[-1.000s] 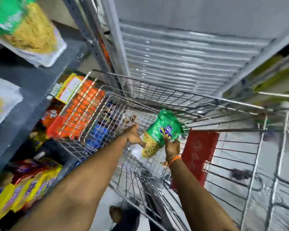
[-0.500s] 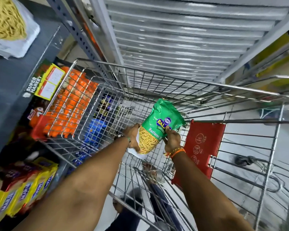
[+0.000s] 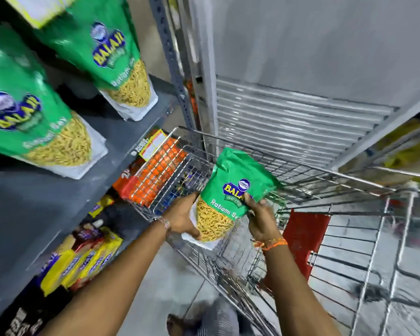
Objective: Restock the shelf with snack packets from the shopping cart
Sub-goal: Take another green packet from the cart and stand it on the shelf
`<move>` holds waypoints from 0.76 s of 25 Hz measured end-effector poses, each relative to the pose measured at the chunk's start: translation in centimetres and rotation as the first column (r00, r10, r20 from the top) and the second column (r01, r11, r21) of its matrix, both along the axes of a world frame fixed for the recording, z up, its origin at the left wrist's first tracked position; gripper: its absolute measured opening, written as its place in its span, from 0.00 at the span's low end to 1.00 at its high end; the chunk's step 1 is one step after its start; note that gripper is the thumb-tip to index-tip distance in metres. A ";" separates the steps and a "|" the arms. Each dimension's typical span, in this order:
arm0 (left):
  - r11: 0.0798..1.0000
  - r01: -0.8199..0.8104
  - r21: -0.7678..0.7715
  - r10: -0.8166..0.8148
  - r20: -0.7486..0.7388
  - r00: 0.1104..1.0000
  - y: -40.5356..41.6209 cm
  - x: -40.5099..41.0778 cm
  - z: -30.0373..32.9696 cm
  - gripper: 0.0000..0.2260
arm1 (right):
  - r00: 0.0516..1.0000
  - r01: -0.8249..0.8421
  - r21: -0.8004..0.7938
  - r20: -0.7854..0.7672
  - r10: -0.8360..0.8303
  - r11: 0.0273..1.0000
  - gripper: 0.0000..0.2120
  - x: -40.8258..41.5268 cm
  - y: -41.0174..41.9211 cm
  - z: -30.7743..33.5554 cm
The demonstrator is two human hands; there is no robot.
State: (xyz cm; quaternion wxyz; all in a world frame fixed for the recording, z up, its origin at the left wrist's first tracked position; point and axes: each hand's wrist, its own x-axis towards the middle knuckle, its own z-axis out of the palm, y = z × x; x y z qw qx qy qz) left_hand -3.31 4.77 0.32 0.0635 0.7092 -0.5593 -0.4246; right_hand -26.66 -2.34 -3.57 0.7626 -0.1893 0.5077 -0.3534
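A green snack packet with yellow sev showing through its window is held upright above the wire shopping cart. My left hand grips its lower left side and my right hand grips its right edge. To the left, the grey shelf carries two matching green packets: one near the shelf's far end and one closer to me at the left edge.
Below the grey shelf sit orange packs and yellow-and-purple biscuit packs. A red flap hangs in the cart's child seat. A grey slotted upright and a metal shutter rise behind the cart.
Both hands have lifted the green packet up out of the cart basket. My view has swung up and left, bringing the shelf's green packets into sight.
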 end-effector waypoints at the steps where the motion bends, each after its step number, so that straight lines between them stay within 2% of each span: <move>1: 0.999 -0.034 -0.040 0.033 -0.025 0.999 0.9 0.5 1.1 0.54 | 1.000 -0.011 -0.059 0.025 0.012 0.998 0.08 0.7 -0.1 1.8; 3: 0.980 -0.155 -0.128 0.139 -0.122 0.983 3.0 1.4 3.5 0.49 | 0.995 -0.034 -0.168 0.083 0.048 0.985 0.10 2.5 -0.1 5.6; 5: 0.931 -0.264 -0.254 0.223 -0.177 0.959 5.5 2.4 6.2 0.46 | 0.984 -0.079 -0.256 0.135 0.116 0.964 0.16 5.0 0.1 9.5; 8: 0.818 -0.397 -0.416 0.375 -0.137 0.917 10.3 5.1 9.9 0.49 | 0.950 -0.208 -0.395 0.137 0.280 0.895 0.25 10.8 1.7 15.0; 10: 0.757 -0.489 -0.434 0.493 -0.113 0.863 13.2 7.1 11.1 0.50 | 0.925 -0.272 -0.467 0.115 0.363 0.841 0.23 14.7 3.2 17.8; 14: 0.541 -0.730 -0.418 0.754 -0.144 0.641 20.4 12.3 12.8 0.41 | 0.837 -0.435 -0.602 0.003 0.547 0.670 0.15 24.2 8.5 22.2; 16: 0.404 -0.798 -0.447 0.831 -0.187 0.525 23.4 14.6 13.7 0.43 | 0.786 -0.483 -0.639 -0.014 0.618 0.599 0.14 28.5 10.8 23.7; 19: 0.281 -0.837 -0.469 0.866 -0.251 0.432 25.5 17.4 15.0 0.46 | 0.724 -0.524 -0.670 -0.026 0.689 0.525 0.11 34.3 12.6 24.7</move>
